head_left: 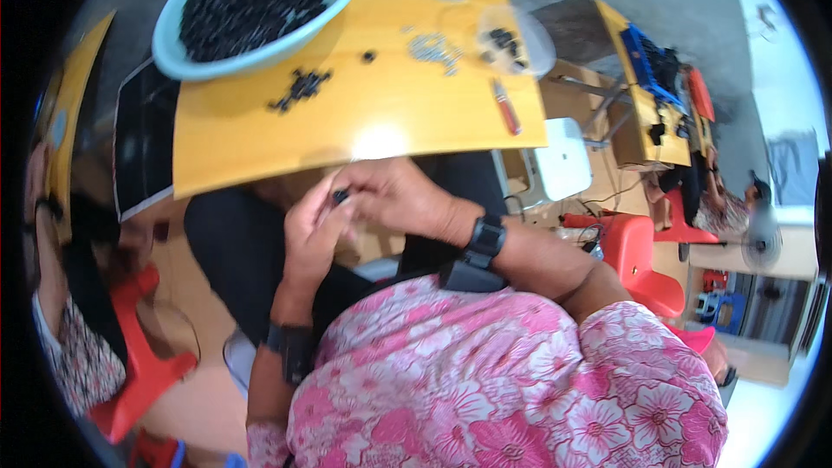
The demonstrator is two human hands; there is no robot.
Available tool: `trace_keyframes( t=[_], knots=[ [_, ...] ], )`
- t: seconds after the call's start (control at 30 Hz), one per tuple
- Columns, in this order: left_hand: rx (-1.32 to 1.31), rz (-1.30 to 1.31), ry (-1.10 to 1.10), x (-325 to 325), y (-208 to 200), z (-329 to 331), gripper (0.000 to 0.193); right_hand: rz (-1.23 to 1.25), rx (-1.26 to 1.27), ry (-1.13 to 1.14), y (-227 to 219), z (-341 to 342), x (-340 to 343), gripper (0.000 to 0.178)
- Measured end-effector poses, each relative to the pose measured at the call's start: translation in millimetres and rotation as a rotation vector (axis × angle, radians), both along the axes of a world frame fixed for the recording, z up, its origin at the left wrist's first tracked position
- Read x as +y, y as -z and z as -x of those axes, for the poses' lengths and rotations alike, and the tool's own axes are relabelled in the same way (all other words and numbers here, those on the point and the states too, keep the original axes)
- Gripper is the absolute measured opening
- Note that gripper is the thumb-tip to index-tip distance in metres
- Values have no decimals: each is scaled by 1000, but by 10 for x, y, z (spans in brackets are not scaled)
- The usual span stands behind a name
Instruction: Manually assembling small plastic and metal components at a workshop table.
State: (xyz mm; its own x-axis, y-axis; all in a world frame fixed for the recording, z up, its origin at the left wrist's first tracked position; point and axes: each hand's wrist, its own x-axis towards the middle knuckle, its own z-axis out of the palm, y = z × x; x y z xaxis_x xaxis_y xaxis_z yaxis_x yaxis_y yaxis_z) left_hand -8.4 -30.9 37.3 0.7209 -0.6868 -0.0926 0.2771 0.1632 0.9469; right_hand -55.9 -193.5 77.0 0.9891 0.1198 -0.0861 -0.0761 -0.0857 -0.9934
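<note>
Just off the table's near edge, over my lap, my two hands meet around a small black part (341, 197). My left hand (310, 230) has its fingers closed on it from the left. From the other side, the fingers of my right hand (394, 194) pinch at the same part. Its exact kind is too small to make out. On the yellow table (416, 126) ahead lies a loose pile of small black parts (301, 89), with one black piece (368, 56) apart from it.
A pale blue basin (169, 52) full of black parts stands at the far left. Small clear or metallic pieces (433, 49), a clear tub (539, 43) with black pieces and a red-handled tool (506, 107) lie to the right. Co-workers sit on both sides; a red chair (637, 264) stands right.
</note>
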Motion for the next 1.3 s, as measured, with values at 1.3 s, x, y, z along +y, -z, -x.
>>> trace_keyframes(
  t=[1.3],
  knots=[
    [82, 79, -136, 113, 171, -305, 31, 998, -118, 490, 56, -1182, -792, 22]
  ],
)
